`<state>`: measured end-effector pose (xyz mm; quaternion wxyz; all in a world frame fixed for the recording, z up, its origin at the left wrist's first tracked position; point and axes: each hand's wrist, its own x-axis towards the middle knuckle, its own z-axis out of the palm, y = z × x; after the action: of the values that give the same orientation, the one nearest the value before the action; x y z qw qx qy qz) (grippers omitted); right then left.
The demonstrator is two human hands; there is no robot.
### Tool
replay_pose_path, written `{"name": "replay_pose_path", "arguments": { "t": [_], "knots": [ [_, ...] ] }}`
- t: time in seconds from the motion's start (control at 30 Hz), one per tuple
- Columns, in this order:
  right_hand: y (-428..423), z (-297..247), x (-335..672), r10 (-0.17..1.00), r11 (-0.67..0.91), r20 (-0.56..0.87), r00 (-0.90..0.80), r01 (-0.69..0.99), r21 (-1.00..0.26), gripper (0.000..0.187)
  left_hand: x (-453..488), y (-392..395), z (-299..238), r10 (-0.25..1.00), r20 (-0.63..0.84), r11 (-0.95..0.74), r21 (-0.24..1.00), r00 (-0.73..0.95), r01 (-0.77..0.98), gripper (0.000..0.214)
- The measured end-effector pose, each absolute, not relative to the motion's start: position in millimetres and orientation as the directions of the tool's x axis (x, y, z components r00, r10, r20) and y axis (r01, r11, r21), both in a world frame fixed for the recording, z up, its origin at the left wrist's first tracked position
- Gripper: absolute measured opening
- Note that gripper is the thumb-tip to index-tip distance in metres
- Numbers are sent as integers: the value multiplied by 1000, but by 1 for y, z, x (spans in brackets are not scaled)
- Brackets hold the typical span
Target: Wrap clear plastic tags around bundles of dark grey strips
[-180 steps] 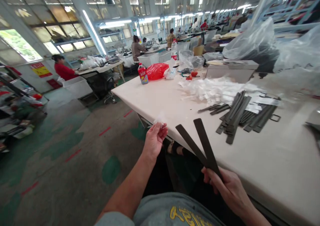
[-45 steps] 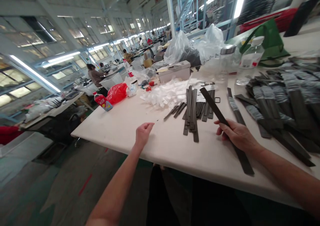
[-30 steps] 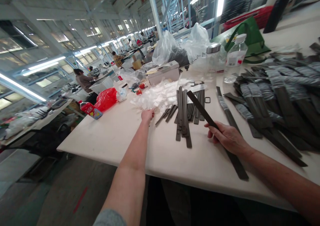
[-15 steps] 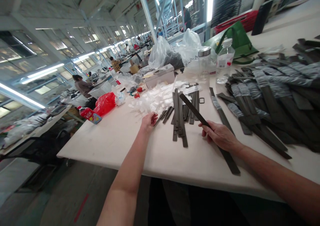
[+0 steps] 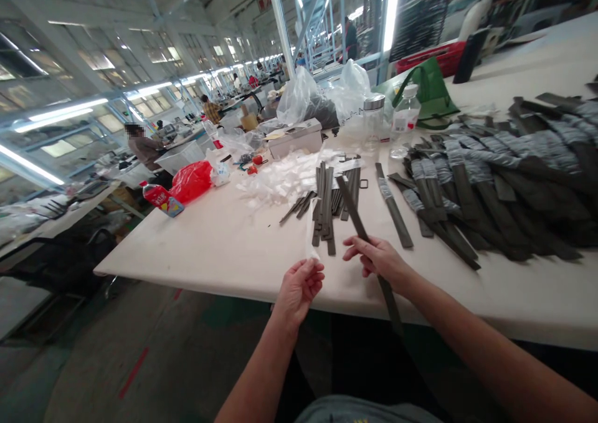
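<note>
Dark strap (image 5: pixel 360 231) crosses the near edge of the counter (image 5: pixel 187 248), gripped about midway along its length by the right hand (image 5: pixel 377 261). The right fingers (image 5: pixel 357 247) curl narrowly around it, with the thumb side on top. Its long axis runs on a diagonal: the upper end points up and left toward the far side of the counter, and the lower end drops down and right past the edge, over the dark floor.

The left hand (image 5: pixel 298 292) is just beside it to the left, near the counter edge and apart from the strap. The left fingers (image 5: pixel 308 268) pinch a thin see-through strip (image 5: pixel 311 239) that stands upright, its tip close to the strap but not touching it. The right hand is the nearer to the strap, since it holds it.

Beyond the hands lie a loose stack of dark straps (image 5: pixel 324 205) and a heap of small white plastic pieces (image 5: pixel 280 185). To the right is a large mass of bundled straps (image 5: pixel 486 161) wrapped in grey-white bands. Farther off are a red plastic bag (image 5: pixel 187 182), a white box (image 5: pixel 294 137), a jar with a metal lid (image 5: pixel 374 113), a water bottle (image 5: pixel 405 119) and a green bag (image 5: pixel 430 90). A co-worker (image 5: pixel 142 150) sits at a distant counter.
</note>
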<state>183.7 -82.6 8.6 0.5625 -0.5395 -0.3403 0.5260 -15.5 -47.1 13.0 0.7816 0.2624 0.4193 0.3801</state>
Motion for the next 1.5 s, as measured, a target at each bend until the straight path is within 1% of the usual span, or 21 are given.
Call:
{"name": "replay_pose_path", "arguments": {
  "t": [0.07,0.13,0.23,0.33,0.4,0.5,0.57,0.63,0.73,0.83,0.9,0.93,1.0,1.07,1.17,1.23,1.3,1.33,1.4,1.5],
  "knots": [
    [-92,11,158,958,-230,-267,103,-275,-933,36,-18,-63,14,793,-449,588,740,411,-327,26],
    [-98,10,139,954,-257,-290,73,-292,-921,36,-20,-76,16,776,-435,595,745,457,-301,26],
    [-100,5,125,958,-222,-263,110,-291,-930,37,-21,-91,17,766,-429,599,747,479,-289,26],
    [-100,2,123,965,-161,-204,162,-242,-957,40,-22,-100,13,779,-437,583,770,450,-261,27],
    [-101,4,126,971,-111,-142,194,-164,-980,38,-24,-104,8,811,-422,533,819,405,-212,28],
    [-106,9,132,972,-11,-3,237,32,-999,27,-27,-108,0,867,-349,396,916,354,-67,32],
    [-110,12,135,969,38,71,235,142,-989,18,-29,-108,-1,868,-319,331,943,381,36,36],
    [-113,14,138,972,66,109,206,206,-976,13,-30,-105,2,841,-318,307,947,438,98,40],
    [-117,14,141,977,97,145,155,278,-956,11,-31,-97,8,790,-332,345,936,516,73,47],
    [-121,14,143,976,137,189,104,375,-917,12,-30,-86,11,686,-388,493,870,616,-1,58],
    [-122,12,145,971,161,222,84,453,-877,13,-28,-82,9,632,-435,558,830,641,12,57],
    [-123,11,146,969,168,234,79,483,-859,13,-27,-81,7,621,-453,562,826,640,40,54],
    [-123,9,149,965,182,253,67,526,-831,14,-24,-82,3,618,-472,538,837,629,99,44],
    [-123,6,152,964,192,262,52,548,-814,14,-20,-85,-1,630,-476,514,848,614,129,39],
    [-124,4,155,968,170,244,54,576,-800,15,-15,-89,-4,709,-446,442,885,546,148,36],
    [-126,5,155,972,138,224,76,588,-797,14,-13,-91,-4,760,-397,358,916,515,178,35],
    [-130,7,156,972,114,209,109,561,-820,15,-12,-92,-3,780,-368,324,930,506,177,34],
    [-133,9,156,971,105,200,129,523,-846,15,-12,-92,-3,780,-374,342,926,502,158,33],
    [-139,12,157,971,80,162,177,396,-915,19,-10,-89,0,766,-418,439,895,488,79,29],
    [-151,15,160,965,36,84,248,193,-981,30,-8,-82,4,745,-500,599,793,441,-113,24]
  ]
}}
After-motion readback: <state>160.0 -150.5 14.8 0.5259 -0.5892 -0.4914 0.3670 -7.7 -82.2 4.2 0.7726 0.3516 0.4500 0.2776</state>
